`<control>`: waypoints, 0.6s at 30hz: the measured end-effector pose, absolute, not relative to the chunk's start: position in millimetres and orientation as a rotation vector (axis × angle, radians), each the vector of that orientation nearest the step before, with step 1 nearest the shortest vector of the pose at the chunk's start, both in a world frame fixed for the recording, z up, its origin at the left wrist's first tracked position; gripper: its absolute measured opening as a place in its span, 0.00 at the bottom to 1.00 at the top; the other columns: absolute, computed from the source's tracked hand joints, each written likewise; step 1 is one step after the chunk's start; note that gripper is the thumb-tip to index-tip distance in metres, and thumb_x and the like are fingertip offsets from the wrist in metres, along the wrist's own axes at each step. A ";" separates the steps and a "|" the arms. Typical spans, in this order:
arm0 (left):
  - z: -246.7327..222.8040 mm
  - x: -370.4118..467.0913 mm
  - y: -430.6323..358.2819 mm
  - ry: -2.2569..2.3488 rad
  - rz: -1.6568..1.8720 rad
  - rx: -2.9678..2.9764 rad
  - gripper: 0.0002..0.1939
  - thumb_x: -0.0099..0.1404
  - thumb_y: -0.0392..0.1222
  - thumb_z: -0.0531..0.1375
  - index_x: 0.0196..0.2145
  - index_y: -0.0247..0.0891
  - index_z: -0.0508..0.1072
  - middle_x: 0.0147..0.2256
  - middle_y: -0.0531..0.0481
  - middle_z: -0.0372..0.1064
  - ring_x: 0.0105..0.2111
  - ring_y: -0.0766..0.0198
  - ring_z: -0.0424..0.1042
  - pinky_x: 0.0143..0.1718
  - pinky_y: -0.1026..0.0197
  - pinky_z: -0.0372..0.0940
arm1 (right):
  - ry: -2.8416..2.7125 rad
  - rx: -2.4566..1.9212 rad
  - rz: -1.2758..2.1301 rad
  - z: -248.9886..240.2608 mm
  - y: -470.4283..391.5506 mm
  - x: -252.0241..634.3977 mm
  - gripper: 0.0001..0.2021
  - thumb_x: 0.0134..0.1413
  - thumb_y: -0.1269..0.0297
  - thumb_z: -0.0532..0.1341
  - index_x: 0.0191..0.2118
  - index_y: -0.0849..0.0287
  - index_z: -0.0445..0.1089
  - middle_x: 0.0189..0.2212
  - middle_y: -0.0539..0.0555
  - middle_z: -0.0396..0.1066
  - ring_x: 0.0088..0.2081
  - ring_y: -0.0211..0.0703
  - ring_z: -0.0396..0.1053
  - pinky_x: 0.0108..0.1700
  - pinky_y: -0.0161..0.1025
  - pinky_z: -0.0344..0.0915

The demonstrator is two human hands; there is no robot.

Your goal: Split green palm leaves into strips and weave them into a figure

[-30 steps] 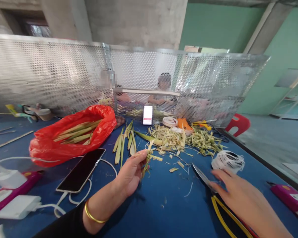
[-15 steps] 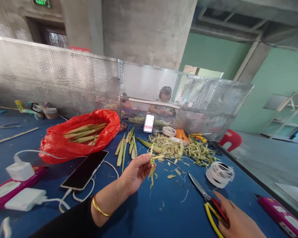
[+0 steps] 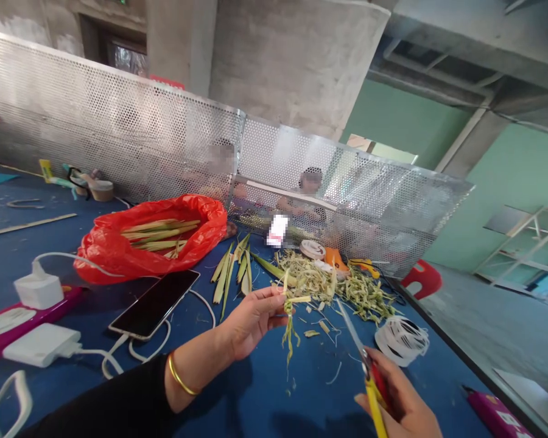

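Fingers of the left hand (image 3: 251,325) are drawn narrow, pinching a small knotted leaf piece (image 3: 288,308); loose ends hang below the grip. From my remote station I place this piece to the right of the red plastic bag (image 3: 95,252) and nearer the wearer. Farther right of the bag, I find the right hand (image 3: 404,395) curled around the yellow and red handles of 1 pair of scissors (image 3: 364,360), blades pointing away from the wearer. The bag itself contains long leaf lengths (image 3: 159,232). Flat leaf strips (image 3: 219,285) lie just right of it. I record 2 heaps in contact, a pale heap (image 3: 308,277) and a greener heap (image 3: 369,298), well to the bag's right. I also note 1 dark-screened phone (image 3: 155,305) near the bag's front edge.
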State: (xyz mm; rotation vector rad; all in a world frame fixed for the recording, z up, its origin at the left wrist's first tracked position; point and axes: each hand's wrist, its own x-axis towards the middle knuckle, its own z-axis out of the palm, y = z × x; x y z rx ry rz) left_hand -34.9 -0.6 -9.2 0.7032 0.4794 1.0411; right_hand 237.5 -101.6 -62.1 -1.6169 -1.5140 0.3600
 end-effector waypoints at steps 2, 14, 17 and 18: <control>-8.0 -34.5 -2.5 0.484 1.019 0.710 0.10 0.52 0.38 0.68 0.30 0.34 0.71 0.26 0.52 0.70 0.28 0.69 0.71 0.32 0.65 0.65 | -1.619 -1.591 0.347 -53.2 -90.9 221.7 0.27 0.43 0.57 0.67 0.51 0.57 0.67 0.40 0.54 0.76 0.36 0.44 0.75 0.33 0.29 0.72; -12.2 -31.3 -3.9 0.444 0.936 0.745 0.07 0.55 0.37 0.66 0.29 0.33 0.71 0.27 0.50 0.69 0.27 0.69 0.70 0.31 0.66 0.65 | -1.988 -1.368 -0.112 -50.3 -82.7 199.6 0.27 0.51 0.58 0.64 0.57 0.54 0.61 0.43 0.59 0.69 0.30 0.41 0.71 0.30 0.32 0.70; -14.7 -32.0 -3.0 0.443 0.906 0.748 0.07 0.55 0.37 0.66 0.30 0.33 0.72 0.27 0.50 0.71 0.27 0.69 0.70 0.32 0.66 0.65 | -2.002 -1.355 -0.114 -48.2 -85.6 198.4 0.27 0.54 0.55 0.61 0.59 0.55 0.59 0.41 0.58 0.69 0.24 0.37 0.67 0.27 0.31 0.69; -15.3 -32.4 -2.8 0.449 0.891 0.749 0.07 0.55 0.37 0.66 0.30 0.33 0.72 0.27 0.49 0.71 0.27 0.69 0.70 0.32 0.67 0.65 | -2.008 -1.351 -0.128 -47.8 -86.2 198.3 0.27 0.55 0.55 0.60 0.59 0.55 0.59 0.41 0.59 0.69 0.24 0.37 0.67 0.27 0.31 0.69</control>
